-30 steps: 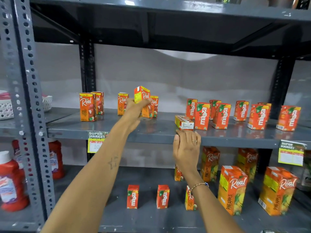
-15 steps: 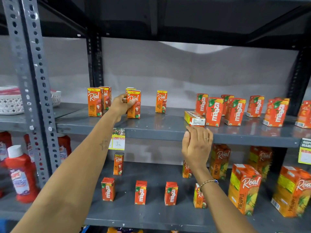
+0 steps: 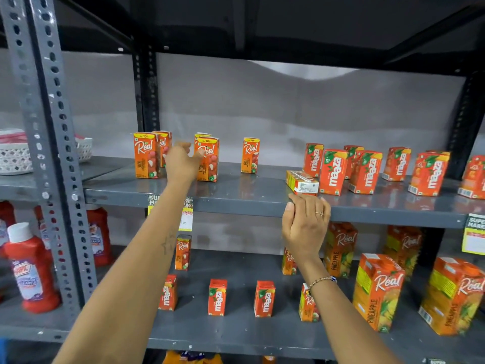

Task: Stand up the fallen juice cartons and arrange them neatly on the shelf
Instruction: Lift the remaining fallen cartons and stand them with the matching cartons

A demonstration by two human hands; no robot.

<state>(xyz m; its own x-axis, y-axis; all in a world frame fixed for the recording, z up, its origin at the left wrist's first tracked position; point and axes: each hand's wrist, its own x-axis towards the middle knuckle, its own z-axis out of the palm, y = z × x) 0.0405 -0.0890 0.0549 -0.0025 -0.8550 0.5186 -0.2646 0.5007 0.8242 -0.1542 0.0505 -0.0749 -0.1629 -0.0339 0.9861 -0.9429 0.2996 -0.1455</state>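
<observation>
One fallen carton (image 3: 302, 183) lies on its side on the middle shelf (image 3: 236, 198), its long axis running from front-right to back-left, its white label end turned toward the front edge. It sits just left of the upright Maaza cartons (image 3: 333, 171) and touches the nearest of them or nearly so; which, cannot be told. It is orange with a yellow edge and fine print on the pale end panel.

Left of the fallen carton, well apart, stands a lone Real apple carton (image 3: 250, 155), upright. Further left stands the Real litchi carton (image 3: 207, 158), upright, face forward, orange with a yellow price band on top. The left hand (image 3: 181, 164) is at that carton's left side, grip wide, fingers spread, thumb tip at the carton's front. Compared with half a second ago, the grip that wrapped this carton has loosened, and the carton stands on the shelf by itself.

The right hand (image 3: 305, 224) has stayed on the shelf's front lip directly below the fallen carton, fingers curled over the edge, holding no carton.
</observation>
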